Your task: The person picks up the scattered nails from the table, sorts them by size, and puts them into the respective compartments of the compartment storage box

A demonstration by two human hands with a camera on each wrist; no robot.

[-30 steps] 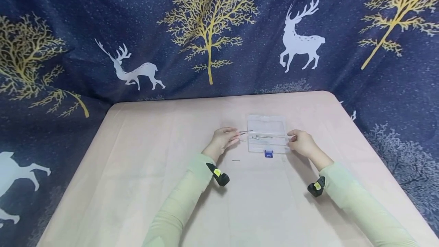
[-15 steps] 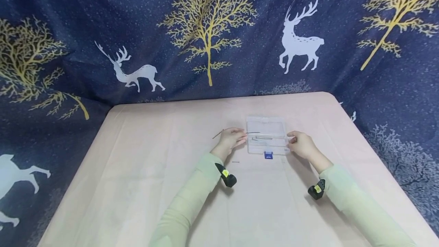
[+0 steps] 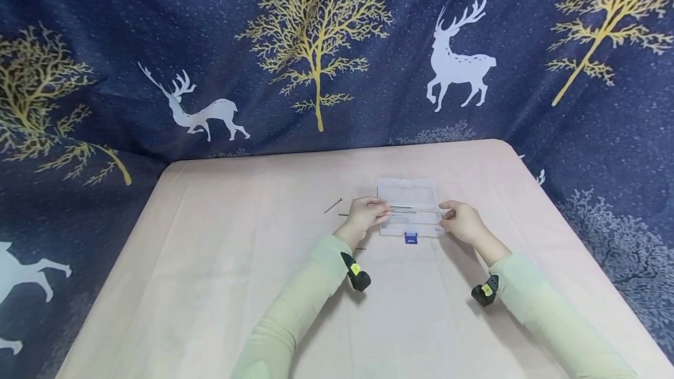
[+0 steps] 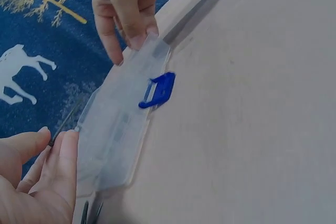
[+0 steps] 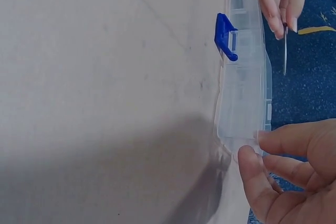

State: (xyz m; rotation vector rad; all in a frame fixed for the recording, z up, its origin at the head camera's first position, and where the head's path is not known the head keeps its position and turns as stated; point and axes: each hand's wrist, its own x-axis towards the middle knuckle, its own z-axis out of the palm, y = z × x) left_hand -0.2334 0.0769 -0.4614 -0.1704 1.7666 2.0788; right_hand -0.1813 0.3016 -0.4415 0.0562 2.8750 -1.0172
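Observation:
A clear plastic box [image 3: 408, 193] with a blue latch [image 3: 411, 238] lies unfolded on the table. Several thin metal rods [image 3: 404, 212] show over its front compartment. My left hand [image 3: 365, 213] is at the box's left edge, pinching one thin metal rod [image 5: 285, 51] between thumb and fingertips; whether it is a nail or another pin is too small to tell. At the box's right end, my right hand [image 3: 463, 221] pinches the corner between thumb and finger, plainest in the right wrist view. Part of the box's left side is hidden behind my left hand.
Left of my left hand, a loose rod [image 3: 333, 206] lies on the table [image 3: 210, 262]. Another rod [image 3: 343, 214] pokes out behind that hand, and a short one [image 3: 360, 248] lies near the left sleeve. A patterned blue cloth [image 3: 368, 104] hangs behind the table.
My left hand has moved right to the box, carrying the rod over its front compartment. Loose rods on the left have come into view from behind it. My right hand stays at the corner.

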